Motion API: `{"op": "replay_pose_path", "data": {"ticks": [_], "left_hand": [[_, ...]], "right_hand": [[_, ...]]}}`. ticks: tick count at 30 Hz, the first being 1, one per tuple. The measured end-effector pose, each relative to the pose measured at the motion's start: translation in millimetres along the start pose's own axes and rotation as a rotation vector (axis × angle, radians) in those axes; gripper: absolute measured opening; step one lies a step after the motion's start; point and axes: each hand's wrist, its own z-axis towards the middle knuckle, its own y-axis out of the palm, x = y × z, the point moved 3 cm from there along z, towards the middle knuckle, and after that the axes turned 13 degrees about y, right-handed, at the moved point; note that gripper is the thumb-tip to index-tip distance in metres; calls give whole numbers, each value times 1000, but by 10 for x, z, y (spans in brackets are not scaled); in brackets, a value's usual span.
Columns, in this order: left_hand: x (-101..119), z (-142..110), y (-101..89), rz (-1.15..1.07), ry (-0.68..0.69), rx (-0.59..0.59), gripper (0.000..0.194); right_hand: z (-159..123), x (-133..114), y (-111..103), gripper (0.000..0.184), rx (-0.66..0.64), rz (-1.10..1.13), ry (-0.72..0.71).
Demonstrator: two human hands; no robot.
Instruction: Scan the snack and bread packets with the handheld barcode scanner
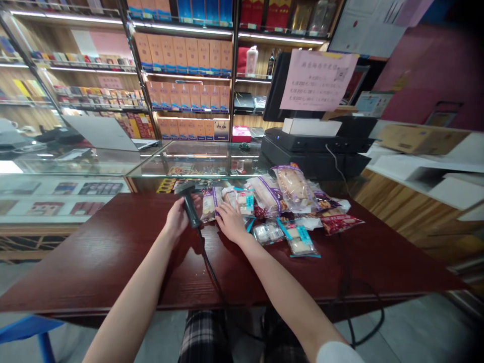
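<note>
My left hand is wrapped around a black handheld barcode scanner, held upright above the dark red table with its head at the top. From the handle's base its cable runs down toward the table's front edge. To the right, my right hand lies with fingers stretched over the near side of some small bagged snacks. A purple-and-clear packet is by its fingertips, and a packet with a blue label lies just behind it. Beside that hand are a clear packet and another blue-edged packet.
Larger bagged breads and a red packet are piled on the table. Behind stand a glass counter, a laptop, a monitor with a pink paper sign and boxed-goods shelves. A black cable loops off the front right.
</note>
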Motion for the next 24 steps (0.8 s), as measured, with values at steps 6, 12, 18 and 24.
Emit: {"op": "replay_pose_path", "data": {"ticks": [6,12,18,24], "left_hand": [[-104,-108,108,-54,-33,-8,23],[-237,-196,182,67,-13,-106,36],[-327,-129,72,360,102,-272,39],[-393,101,-204,1163,237,-156,55]], "right_hand": [[7,-71,82,42,-162,654,171],[-34,-102,209,51,-266,746,240],[-30,-105,159,35,-319,1001,338],[53,40,27,30,-392,1531,521]]}}
